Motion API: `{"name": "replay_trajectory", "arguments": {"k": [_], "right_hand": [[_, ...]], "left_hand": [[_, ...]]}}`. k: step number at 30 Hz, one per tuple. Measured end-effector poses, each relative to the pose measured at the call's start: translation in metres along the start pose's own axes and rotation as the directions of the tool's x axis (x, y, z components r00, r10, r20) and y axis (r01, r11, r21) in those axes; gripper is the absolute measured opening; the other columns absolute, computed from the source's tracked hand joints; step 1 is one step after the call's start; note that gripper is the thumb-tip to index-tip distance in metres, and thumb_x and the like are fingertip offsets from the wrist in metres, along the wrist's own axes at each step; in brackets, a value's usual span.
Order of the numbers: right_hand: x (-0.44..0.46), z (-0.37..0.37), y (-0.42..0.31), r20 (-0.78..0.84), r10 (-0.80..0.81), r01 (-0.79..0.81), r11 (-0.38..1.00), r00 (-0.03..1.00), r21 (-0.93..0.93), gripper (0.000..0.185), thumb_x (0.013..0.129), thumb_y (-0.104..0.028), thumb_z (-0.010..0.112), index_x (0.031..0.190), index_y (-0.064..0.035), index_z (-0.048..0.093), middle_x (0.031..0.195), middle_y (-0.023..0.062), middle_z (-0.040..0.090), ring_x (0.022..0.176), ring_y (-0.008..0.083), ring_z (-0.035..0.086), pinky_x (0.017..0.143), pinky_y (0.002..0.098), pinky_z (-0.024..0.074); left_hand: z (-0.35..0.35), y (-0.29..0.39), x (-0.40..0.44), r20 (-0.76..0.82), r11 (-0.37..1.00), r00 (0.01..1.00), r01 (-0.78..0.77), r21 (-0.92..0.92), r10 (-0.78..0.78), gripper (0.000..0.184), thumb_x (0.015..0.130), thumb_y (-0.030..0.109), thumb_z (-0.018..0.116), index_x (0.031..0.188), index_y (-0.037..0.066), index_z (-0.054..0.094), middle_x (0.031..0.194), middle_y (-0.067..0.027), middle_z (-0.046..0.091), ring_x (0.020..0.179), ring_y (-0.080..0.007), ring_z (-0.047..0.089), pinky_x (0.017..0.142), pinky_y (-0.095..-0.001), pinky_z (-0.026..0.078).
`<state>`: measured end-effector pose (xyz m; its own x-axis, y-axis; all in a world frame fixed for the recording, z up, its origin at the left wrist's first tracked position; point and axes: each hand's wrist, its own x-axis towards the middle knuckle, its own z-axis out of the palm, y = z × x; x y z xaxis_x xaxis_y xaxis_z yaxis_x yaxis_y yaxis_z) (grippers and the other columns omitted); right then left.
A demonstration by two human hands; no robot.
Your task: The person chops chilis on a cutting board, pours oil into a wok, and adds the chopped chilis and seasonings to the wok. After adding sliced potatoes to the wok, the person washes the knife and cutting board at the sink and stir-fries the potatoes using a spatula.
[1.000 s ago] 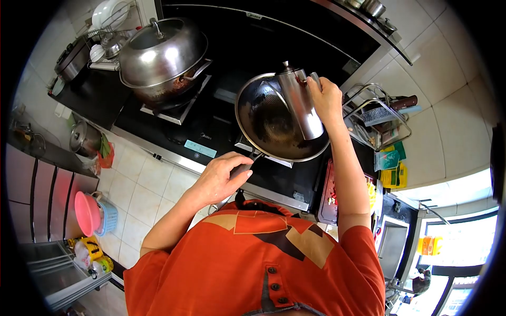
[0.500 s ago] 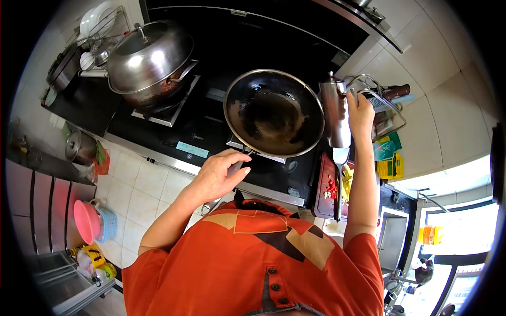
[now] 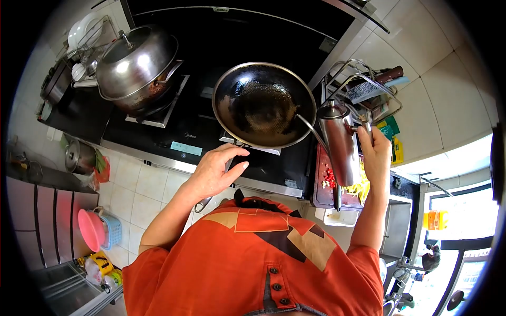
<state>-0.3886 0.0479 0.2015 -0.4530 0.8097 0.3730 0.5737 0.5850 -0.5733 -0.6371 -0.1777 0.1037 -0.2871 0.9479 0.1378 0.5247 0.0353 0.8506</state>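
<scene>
Two bare hands, one wok, one metal spouted pot.

Wok: dark interior with a glossy surface, upper centre of the frame, on the black stovetop. Left hand: centre, fingers and thumb curled about the wok's handle, tips apart.

Spouted pot: lidded, right of centre. Right hand: fingers closed around the pot's side handle. The slim spout points to the upper left, its tip overlapping the wok's right inner side in view.

Reddish cutting board: partly behind the pot, bearing chopped red pieces and yellow strips.

Large lidded pan: upper left, on the stovetop.

Wire rack: upper right, containing a wide-bladed knife.

Pink basin: lower left, beside a blue basket.
</scene>
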Motion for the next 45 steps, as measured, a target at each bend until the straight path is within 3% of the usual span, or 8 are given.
{"name": "replay_trajectory", "arguments": {"k": [2, 7, 20, 26, 32, 35, 39, 45], "right_hand": [[-0.005, -0.004, -0.003, 0.078, 0.061, -0.057, 0.997, 0.995, -0.050, 0.034, 0.091, -0.026, 0.060, 0.077, 0.0040, 0.053, 0.059, 0.0123, 0.044, 0.058, 0.0164, 0.034, 0.054, 0.0348, 0.0343], [-0.012, -0.005, -0.017, 0.096, 0.060, -0.062, 0.998, 0.994, 0.020, 0.034, 0.091, -0.025, 0.061, 0.076, 0.0038, 0.052, 0.059, 0.0093, 0.040, 0.060, 0.0139, 0.032, 0.053, 0.0331, 0.0324], [-0.004, 0.017, -0.048, 0.181, -0.070, 0.052, 0.993, 0.981, 0.106, 0.029, 0.088, -0.020, 0.064, 0.075, 0.0033, 0.053, 0.057, 0.0085, 0.040, 0.058, 0.0113, 0.032, 0.050, 0.0309, 0.0317], [0.015, 0.045, -0.068, 0.203, -0.230, 0.215, 0.972, 0.952, 0.097, 0.030, 0.087, -0.022, 0.064, 0.074, 0.0035, 0.055, 0.057, 0.0138, 0.049, 0.051, 0.0180, 0.041, 0.051, 0.0346, 0.0357], [0.050, 0.079, -0.093, 0.230, -0.267, 0.240, 0.961, 0.936, 0.140, 0.037, 0.088, -0.029, 0.061, 0.077, 0.0062, 0.057, 0.059, 0.0209, 0.053, 0.052, 0.0263, 0.050, 0.055, 0.0383, 0.0417], [0.068, 0.099, -0.097, 0.181, -0.306, 0.284, 0.949, 0.935, 0.136, 0.038, 0.088, -0.030, 0.061, 0.076, 0.0065, 0.057, 0.060, 0.0226, 0.054, 0.053, 0.0294, 0.051, 0.056, 0.0396, 0.0421], [0.086, 0.114, -0.088, 0.106, -0.238, 0.223, 0.965, 0.966, 0.137, 0.038, 0.089, -0.030, 0.060, 0.076, 0.0057, 0.057, 0.063, 0.0238, 0.055, 0.055, 0.0337, 0.051, 0.058, 0.0407, 0.0427], [0.094, 0.094, -0.049, -0.054, -0.214, 0.217, 0.975, 0.975, 0.042, 0.035, 0.088, -0.031, 0.061, 0.081, 0.0040, 0.061, 0.067, 0.0230, 0.057, 0.062, 0.0360, 0.056, 0.061, 0.0411, 0.0446]], "left_hand": [[0.000, 0.000, -0.002, -0.006, 1.000, 1.000, -0.006, -0.002, 0.006, 0.024, 0.085, 0.013, 0.064, 0.107, 0.003, 0.062, 0.101, -0.0145, 0.064, 0.091, -0.0311, 0.062, 0.077, -0.0346, 0.049], [-0.003, -0.001, -0.007, -0.001, 1.000, 1.000, 0.002, -0.002, -0.002, 0.024, 0.086, 0.013, 0.064, 0.107, 0.003, 0.062, 0.100, -0.0137, 0.064, 0.089, -0.0298, 0.062, 0.076, -0.0343, 0.048], [-0.010, -0.008, -0.014, 0.001, 1.000, 1.000, 0.026, 0.008, -0.026, 0.025, 0.085, 0.015, 0.064, 0.108, 0.004, 0.063, 0.099, -0.0113, 0.064, 0.087, -0.0259, 0.062, 0.074, -0.0337, 0.048], [-0.011, -0.011, -0.018, -0.022, 0.999, 0.999, 0.030, 0.011, -0.030, 0.025, 0.085, 0.016, 0.065, 0.108, 0.005, 0.063, 0.097, -0.0110, 0.064, 0.084, -0.0257, 0.061, 0.069, -0.0348, 0.048], [-0.009, -0.012, -0.020, -0.043, 1.000, 0.999, 0.005, 0.010, -0.005, 0.025, 0.084, 0.015, 0.065, 0.107, 0.005, 0.063, 0.095, -0.0109, 0.064, 0.081, -0.0254, 0.060, 0.065, -0.0351, 0.047], [-0.010, -0.011, -0.021, -0.046, 1.000, 0.999, 0.010, 0.012, -0.009, 0.025, 0.084, 0.014, 0.065, 0.107, 0.004, 0.063, 0.094, -0.0112, 0.064, 0.081, -0.0255, 0.061, 0.066, -0.0351, 0.047], [-0.009, -0.012, -0.022, -0.076, 1.000, 0.997, 0.015, 0.004, -0.014, 0.024, 0.084, 0.014, 0.065, 0.106, 0.002, 0.063, 0.095, -0.0122, 0.064, 0.083, -0.0263, 0.062, 0.071, -0.0345, 0.048], [-0.010, -0.011, -0.021, -0.085, 1.000, 0.996, 0.019, -0.001, -0.019, 0.024, 0.084, 0.013, 0.065, 0.106, 0.002, 0.063, 0.096, -0.0131, 0.065, 0.084, -0.0271, 0.063, 0.074, -0.0342, 0.049]]}}
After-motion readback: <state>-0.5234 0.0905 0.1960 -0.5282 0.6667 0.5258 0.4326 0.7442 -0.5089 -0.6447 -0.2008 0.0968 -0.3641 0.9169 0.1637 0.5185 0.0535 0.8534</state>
